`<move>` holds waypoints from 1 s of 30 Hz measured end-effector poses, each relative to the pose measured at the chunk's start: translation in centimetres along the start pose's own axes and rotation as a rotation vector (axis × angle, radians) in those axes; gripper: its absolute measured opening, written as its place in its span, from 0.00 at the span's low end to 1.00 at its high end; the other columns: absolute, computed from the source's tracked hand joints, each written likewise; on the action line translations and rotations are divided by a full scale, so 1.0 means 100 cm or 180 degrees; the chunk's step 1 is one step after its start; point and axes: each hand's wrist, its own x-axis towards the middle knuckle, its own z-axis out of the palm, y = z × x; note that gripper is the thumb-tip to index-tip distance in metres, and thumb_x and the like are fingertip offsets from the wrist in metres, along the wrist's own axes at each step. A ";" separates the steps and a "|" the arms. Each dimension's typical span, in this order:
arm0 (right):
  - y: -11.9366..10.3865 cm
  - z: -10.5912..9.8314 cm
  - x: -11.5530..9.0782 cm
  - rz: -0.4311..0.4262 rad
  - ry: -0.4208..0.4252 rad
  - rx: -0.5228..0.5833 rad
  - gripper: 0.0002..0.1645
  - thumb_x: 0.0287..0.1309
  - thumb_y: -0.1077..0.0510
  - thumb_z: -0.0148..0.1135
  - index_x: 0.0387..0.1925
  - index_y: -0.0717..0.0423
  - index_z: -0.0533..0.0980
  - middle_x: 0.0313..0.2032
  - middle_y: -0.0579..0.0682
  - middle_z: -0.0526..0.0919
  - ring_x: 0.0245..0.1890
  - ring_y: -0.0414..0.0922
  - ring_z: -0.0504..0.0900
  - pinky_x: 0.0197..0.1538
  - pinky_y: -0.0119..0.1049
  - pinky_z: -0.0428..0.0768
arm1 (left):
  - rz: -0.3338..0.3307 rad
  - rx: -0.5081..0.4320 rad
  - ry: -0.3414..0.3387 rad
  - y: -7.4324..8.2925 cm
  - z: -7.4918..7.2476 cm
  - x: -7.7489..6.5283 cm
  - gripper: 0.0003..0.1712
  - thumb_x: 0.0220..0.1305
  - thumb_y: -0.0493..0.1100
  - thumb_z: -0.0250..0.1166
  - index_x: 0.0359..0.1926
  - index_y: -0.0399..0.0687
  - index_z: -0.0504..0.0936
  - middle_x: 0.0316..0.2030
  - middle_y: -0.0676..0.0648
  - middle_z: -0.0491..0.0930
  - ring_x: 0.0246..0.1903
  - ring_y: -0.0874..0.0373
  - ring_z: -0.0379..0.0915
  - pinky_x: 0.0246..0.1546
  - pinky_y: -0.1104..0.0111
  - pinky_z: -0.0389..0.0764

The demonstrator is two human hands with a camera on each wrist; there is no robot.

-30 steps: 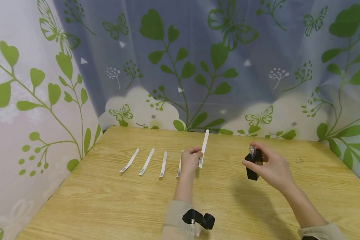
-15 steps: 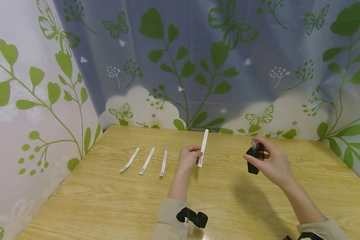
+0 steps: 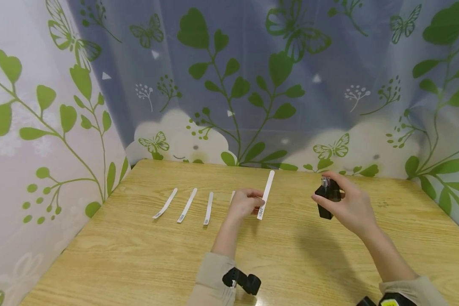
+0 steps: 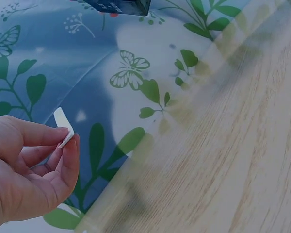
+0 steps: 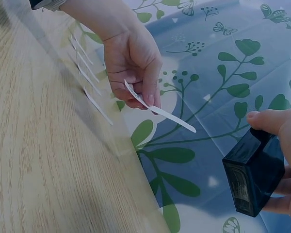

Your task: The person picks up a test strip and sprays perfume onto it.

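Note:
My left hand (image 3: 245,205) pinches a white paper test strip (image 3: 268,189) between thumb and fingers, above the table. The strip leans to the right, with small printing at its lower end. My right hand (image 3: 352,208) holds a black perfume bottle (image 3: 324,207) off the table, thumb at its side and index finger on the clear spray top (image 3: 325,181). Strip and bottle are apart, the bottle to the right. In the right wrist view the bottle (image 5: 252,170) is tilted, and the strip (image 5: 172,119) points its rounded end towards it.
Several more white strips (image 3: 187,205) lie in a row on the wooden table (image 3: 145,263), left of my left hand, which partly covers the nearest strip (image 3: 232,196). A patterned curtain (image 3: 229,140) hangs behind the table, another side (image 3: 42,170) at left.
My left hand has shifted slightly right with the strip, which now sits lower and leans further right. My right hand has lifted the bottle a little.

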 end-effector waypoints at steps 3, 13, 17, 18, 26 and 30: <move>0.002 0.001 0.000 -0.0011 -0.0018 0.0012 0.33 0.49 0.51 0.70 0.57 0.54 0.70 0.46 0.60 0.77 0.34 0.56 0.79 0.26 0.40 0.77 | -0.0029 0.0027 -0.0001 -0.001 0.001 -0.001 0.12 0.52 0.26 0.61 0.41 0.29 0.80 0.28 0.42 0.79 0.26 0.56 0.75 0.31 0.63 0.81; 0.005 0.005 0.001 -0.0016 0.0025 -0.0079 0.33 0.49 0.51 0.70 0.56 0.55 0.71 0.47 0.62 0.77 0.34 0.55 0.78 0.26 0.43 0.75 | -0.0071 -0.0044 -0.0116 -0.002 0.002 -0.001 0.13 0.53 0.27 0.62 0.42 0.30 0.80 0.28 0.44 0.79 0.25 0.59 0.75 0.32 0.63 0.81; 0.006 0.005 0.000 -0.0135 0.0067 -0.0138 0.33 0.47 0.53 0.71 0.56 0.57 0.71 0.48 0.61 0.77 0.37 0.56 0.78 0.30 0.48 0.77 | -0.0040 0.0008 -0.0123 -0.004 0.002 -0.001 0.12 0.52 0.27 0.62 0.41 0.29 0.80 0.27 0.44 0.79 0.24 0.59 0.75 0.31 0.63 0.81; 0.006 0.005 -0.001 -0.0208 0.0089 -0.0172 0.33 0.46 0.54 0.72 0.55 0.58 0.72 0.47 0.60 0.78 0.38 0.56 0.78 0.31 0.50 0.77 | -0.0030 0.0028 -0.0121 -0.005 0.002 -0.001 0.12 0.52 0.27 0.62 0.41 0.29 0.80 0.27 0.44 0.79 0.24 0.58 0.75 0.31 0.63 0.81; 0.005 0.005 0.000 -0.0658 0.0272 -0.0367 0.34 0.38 0.59 0.75 0.51 0.60 0.74 0.44 0.57 0.79 0.38 0.54 0.79 0.33 0.50 0.77 | -0.0090 0.0077 -0.0062 -0.006 0.005 -0.002 0.11 0.52 0.27 0.62 0.40 0.31 0.80 0.28 0.43 0.79 0.24 0.58 0.74 0.30 0.65 0.80; 0.005 0.005 0.000 -0.0680 0.0308 -0.0381 0.34 0.37 0.59 0.75 0.51 0.59 0.74 0.43 0.57 0.80 0.37 0.53 0.79 0.31 0.50 0.77 | -0.0085 0.0101 -0.0030 -0.007 0.006 -0.001 0.11 0.52 0.27 0.62 0.40 0.31 0.81 0.29 0.43 0.79 0.25 0.57 0.75 0.30 0.65 0.80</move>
